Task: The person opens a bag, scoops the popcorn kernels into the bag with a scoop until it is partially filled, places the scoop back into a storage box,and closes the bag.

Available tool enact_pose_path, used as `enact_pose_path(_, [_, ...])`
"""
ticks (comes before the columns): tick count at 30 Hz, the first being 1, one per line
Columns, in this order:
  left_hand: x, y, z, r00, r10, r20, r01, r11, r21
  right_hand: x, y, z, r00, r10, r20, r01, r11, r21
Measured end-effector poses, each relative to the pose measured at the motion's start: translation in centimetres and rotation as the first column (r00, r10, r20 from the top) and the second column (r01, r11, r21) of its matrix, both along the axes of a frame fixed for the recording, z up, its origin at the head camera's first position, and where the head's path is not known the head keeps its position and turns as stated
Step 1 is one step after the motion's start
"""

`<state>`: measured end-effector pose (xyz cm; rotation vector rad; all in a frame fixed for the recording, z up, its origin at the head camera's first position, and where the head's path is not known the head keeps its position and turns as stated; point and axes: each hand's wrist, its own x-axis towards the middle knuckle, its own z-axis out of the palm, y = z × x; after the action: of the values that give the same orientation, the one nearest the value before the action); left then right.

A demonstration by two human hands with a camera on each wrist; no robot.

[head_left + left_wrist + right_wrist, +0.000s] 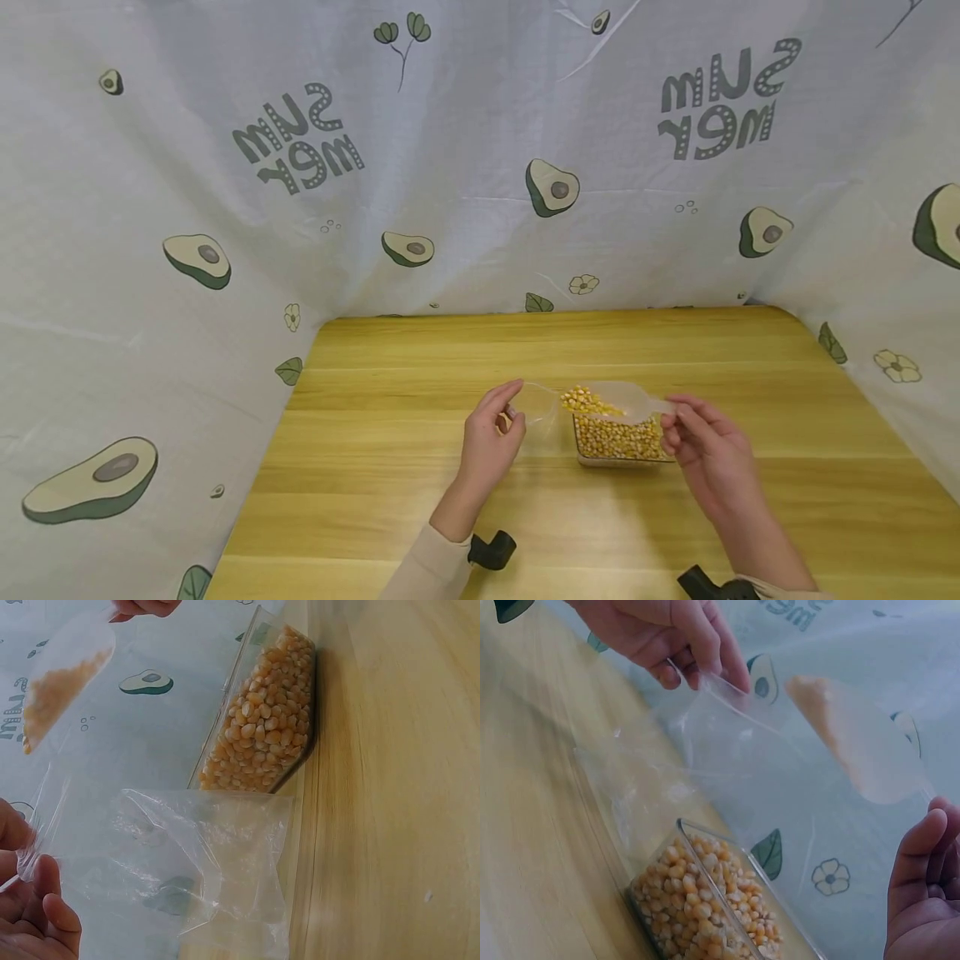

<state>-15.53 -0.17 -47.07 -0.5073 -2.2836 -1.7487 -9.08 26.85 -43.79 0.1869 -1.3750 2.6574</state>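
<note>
A clear plastic bag [225, 862] hangs from my left hand [491, 433], which pinches its rim between thumb and fingers. The bag's mouth stands open toward the right. My right hand [708, 450] grips the handle of a translucent scoop [633, 400] loaded with yellow corn kernels [588, 402]. The scoop is held level, its front edge right at the bag's mouth in the head view. Below the scoop, a clear rectangular container [626, 462] full of corn kernels [697, 900] sits on the table, beside the bag.
The wood-grain table [390, 467] reaches back to a pale curtain [465, 167] printed with avocados, which also closes off both sides. A small white speck [428, 897] lies on the tabletop. Black cameras [492, 550] are strapped at both wrists.
</note>
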Motion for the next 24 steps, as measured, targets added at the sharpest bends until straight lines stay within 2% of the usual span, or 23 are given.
enact_pose_path(12, [0.0, 0.1, 0.1, 1.000, -0.001, -0.006, 0.001, 1.000, 0.007, -1.1, -2.6, 0.6, 0.998, -0.057, 0.037, 0.053, 0.994, 0.095])
enact_pose_path(24, [-0.1, 0.1, 0.3, 1.000, -0.005, 0.023, 0.005, 1.000, 0.002, -1.7, -3.3, 1.1, 0.993, -0.100, 0.065, 0.086, 0.978, 0.191])
